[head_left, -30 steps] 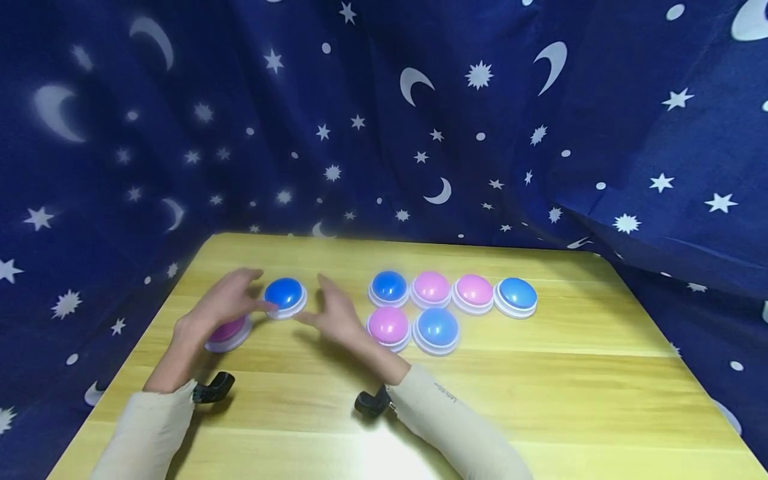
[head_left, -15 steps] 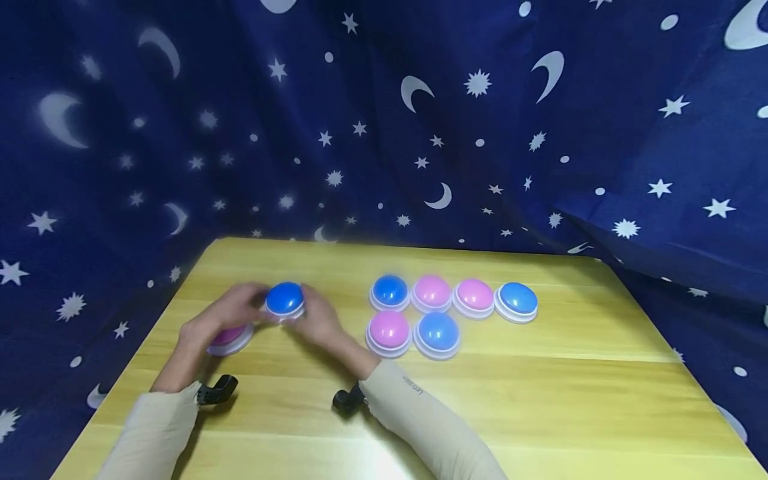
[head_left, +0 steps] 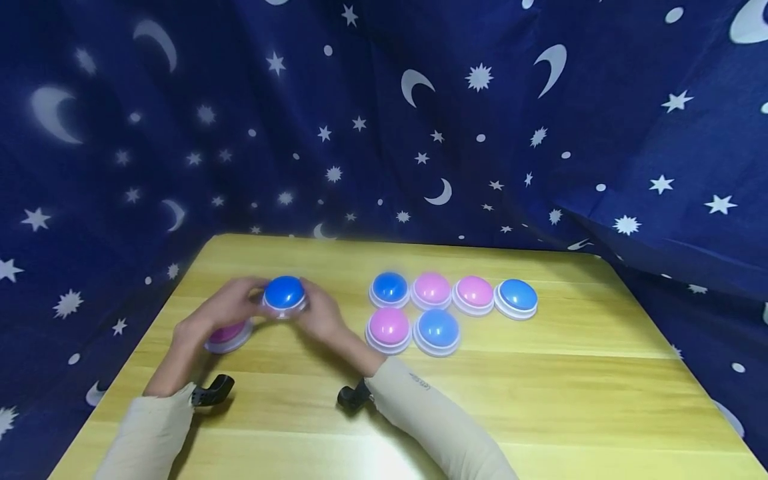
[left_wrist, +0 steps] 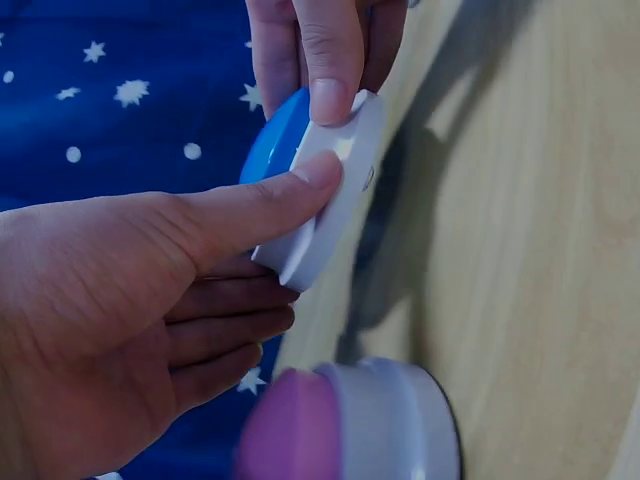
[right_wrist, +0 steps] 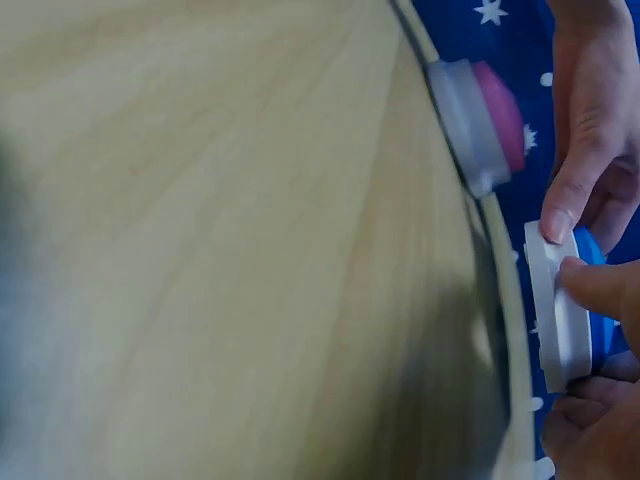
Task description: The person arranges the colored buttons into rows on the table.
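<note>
A blue dome push button [head_left: 284, 292] with a white base is held in both hands, raised a little off the table. My left hand [head_left: 225, 310] grips its left side, and in the left wrist view the thumb lies on the white base beside the blue dome [left_wrist: 275, 140]. On the other side my right hand [head_left: 321, 315] grips the same base; the right wrist view has its thumb on the white rim [right_wrist: 568, 335]. A pink push button [head_left: 228, 333] stands on the table under my left wrist, partly hidden by it.
To the right, several push buttons stand close together: a back row with a blue button [head_left: 389, 287] at its left end and another blue one [head_left: 518, 294] at its right, and a pink [head_left: 389, 327] and a blue button [head_left: 438, 329] in front. A starry curtain [head_left: 372, 133] hangs behind the wooden table [head_left: 540, 400].
My right hand has moved left onto the blue button, and my left hand has closed in from the other side. The button has come up off the table. The other buttons stay put.
</note>
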The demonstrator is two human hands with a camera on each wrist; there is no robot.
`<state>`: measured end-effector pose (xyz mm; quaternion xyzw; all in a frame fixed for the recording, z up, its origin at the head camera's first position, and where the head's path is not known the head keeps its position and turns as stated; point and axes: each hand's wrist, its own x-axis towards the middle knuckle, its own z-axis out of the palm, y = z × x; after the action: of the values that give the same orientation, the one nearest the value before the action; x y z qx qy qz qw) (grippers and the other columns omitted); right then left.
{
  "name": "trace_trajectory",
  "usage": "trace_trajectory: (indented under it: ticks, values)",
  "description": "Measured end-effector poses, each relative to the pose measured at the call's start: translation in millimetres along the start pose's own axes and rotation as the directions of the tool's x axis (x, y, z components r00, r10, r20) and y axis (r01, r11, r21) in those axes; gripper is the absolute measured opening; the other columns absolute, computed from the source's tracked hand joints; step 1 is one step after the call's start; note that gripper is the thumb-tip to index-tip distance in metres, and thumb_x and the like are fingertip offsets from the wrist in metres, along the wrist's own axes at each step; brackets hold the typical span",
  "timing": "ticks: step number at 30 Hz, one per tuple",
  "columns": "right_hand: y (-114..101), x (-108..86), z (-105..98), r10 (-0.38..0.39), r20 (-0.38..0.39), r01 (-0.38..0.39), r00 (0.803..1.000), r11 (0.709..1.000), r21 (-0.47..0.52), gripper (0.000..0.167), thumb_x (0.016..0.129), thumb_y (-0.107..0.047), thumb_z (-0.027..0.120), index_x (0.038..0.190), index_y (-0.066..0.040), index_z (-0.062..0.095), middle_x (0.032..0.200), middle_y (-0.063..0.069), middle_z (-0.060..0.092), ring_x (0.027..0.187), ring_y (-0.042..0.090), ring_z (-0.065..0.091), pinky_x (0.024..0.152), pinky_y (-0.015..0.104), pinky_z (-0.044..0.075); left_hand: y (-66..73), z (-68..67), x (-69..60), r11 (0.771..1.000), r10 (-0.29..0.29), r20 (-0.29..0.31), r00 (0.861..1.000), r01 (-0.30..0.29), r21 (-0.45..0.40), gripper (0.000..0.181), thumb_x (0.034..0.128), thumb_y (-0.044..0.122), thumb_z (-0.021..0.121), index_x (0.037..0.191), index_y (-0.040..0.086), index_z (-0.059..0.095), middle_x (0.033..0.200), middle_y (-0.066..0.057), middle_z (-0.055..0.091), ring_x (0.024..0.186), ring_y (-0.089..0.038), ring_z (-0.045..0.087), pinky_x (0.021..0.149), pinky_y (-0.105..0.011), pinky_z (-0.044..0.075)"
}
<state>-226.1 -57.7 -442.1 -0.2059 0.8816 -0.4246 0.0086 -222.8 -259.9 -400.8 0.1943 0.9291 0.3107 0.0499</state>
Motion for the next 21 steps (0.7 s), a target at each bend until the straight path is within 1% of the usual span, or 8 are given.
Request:
trace_trajectory:
  ticks: [4, 7, 10, 14, 16, 19, 21]
  values:
    - [-3.4, -2.8, -13.7, 0.021, 0.004, -0.021, 1.000, 0.998, 0.061, 0.070, 0.088, -0.009, 0.074, 0.148, 0.002, 0.039, 0.145, 0.018, 0.049, 0.132, 0.030, 0.048, 0.110, 0.037, 0.037, 7.2, -4.1, 1.5, 1.000, 0.019, -0.020, 1.000, -0.019, -0.001, 0.061, 0.0819, 0.026, 0.083, 0.130, -0.003, 0.060, 0.128, -0.025, 0.061, 0.119, -0.045, 0.055, 0.099, -0.065, 0.041]
    - [-3.3, -7.1, -27.2, 0.025, 0.009, -0.026, 1.000, 0.994, 0.102, 0.071, 0.089, -0.013, 0.074, 0.149, -0.001, 0.038, 0.147, 0.016, 0.047, 0.134, 0.029, 0.046, 0.111, 0.039, 0.037, 13.3, -3.8, 4.3, 0.999, 0.050, -0.035, 0.998, -0.050, -0.010, 0.061, 0.0820, 0.027, 0.082, 0.130, -0.002, 0.060, 0.129, -0.023, 0.061, 0.121, -0.043, 0.054, 0.102, -0.063, 0.039]
    - [-1.0, -14.9, -44.3, 0.023, 0.009, -0.024, 1.000, 0.989, 0.148, 0.072, 0.090, -0.016, 0.073, 0.151, -0.004, 0.037, 0.150, 0.013, 0.043, 0.137, 0.027, 0.042, 0.113, 0.041, 0.033, 23.6, -1.3, 8.2, 0.995, 0.095, -0.065, 0.993, -0.097, -0.022, 0.061, 0.0825, 0.029, 0.082, 0.130, -0.003, 0.060, 0.128, -0.022, 0.062, 0.121, -0.041, 0.055, 0.103, -0.062, 0.039]
    - [2.8, -31.7, -71.5, 0.044, -0.007, -0.042, 0.999, 0.977, 0.211, 0.074, 0.090, -0.023, 0.073, 0.153, -0.012, 0.035, 0.154, 0.007, 0.039, 0.141, 0.024, 0.036, 0.115, 0.046, 0.028, 45.4, 5.6, 13.5, 0.989, 0.136, -0.114, 0.984, -0.141, -0.043, 0.063, 0.0815, 0.034, 0.082, 0.129, -0.002, 0.061, 0.128, -0.020, 0.062, 0.122, -0.039, 0.054, 0.104, -0.061, 0.038]
    - [7.0, -40.4, -85.5, 0.040, -0.025, -0.033, 0.999, 0.977, 0.211, 0.074, 0.090, -0.027, 0.073, 0.153, -0.016, 0.036, 0.154, 0.005, 0.039, 0.141, 0.023, 0.035, 0.116, 0.047, 0.027, 58.4, 11.4, 17.0, 0.987, 0.141, -0.130, 0.981, -0.150, -0.058, 0.064, 0.0806, 0.036, 0.083, 0.130, 0.000, 0.061, 0.129, -0.017, 0.062, 0.123, -0.037, 0.053, 0.105, -0.059, 0.038]
    - [15.6, -53.7, -106.1, 0.036, -0.063, -0.023, 0.997, 0.981, 0.192, 0.074, 0.088, -0.030, 0.075, 0.152, -0.019, 0.039, 0.151, 0.004, 0.044, 0.139, 0.024, 0.039, 0.114, 0.052, 0.029, 77.2, 23.9, 25.1, 0.984, 0.154, -0.146, 0.977, -0.166, -0.071, 0.066, 0.0795, 0.039, 0.083, 0.131, 0.004, 0.061, 0.131, -0.014, 0.062, 0.124, -0.034, 0.053, 0.106, -0.058, 0.038]
    - [22.5, -61.9, -119.3, 0.043, -0.086, -0.028, 0.995, 0.985, 0.169, 0.072, 0.087, -0.029, 0.076, 0.151, -0.020, 0.042, 0.149, 0.004, 0.047, 0.138, 0.025, 0.041, 0.113, 0.054, 0.030, 90.2, 33.4, 30.9, 0.984, 0.144, -0.143, 0.979, -0.157, -0.080, 0.066, 0.0792, 0.042, 0.082, 0.132, 0.008, 0.061, 0.131, -0.011, 0.061, 0.124, -0.031, 0.053, 0.106, -0.057, 0.039]
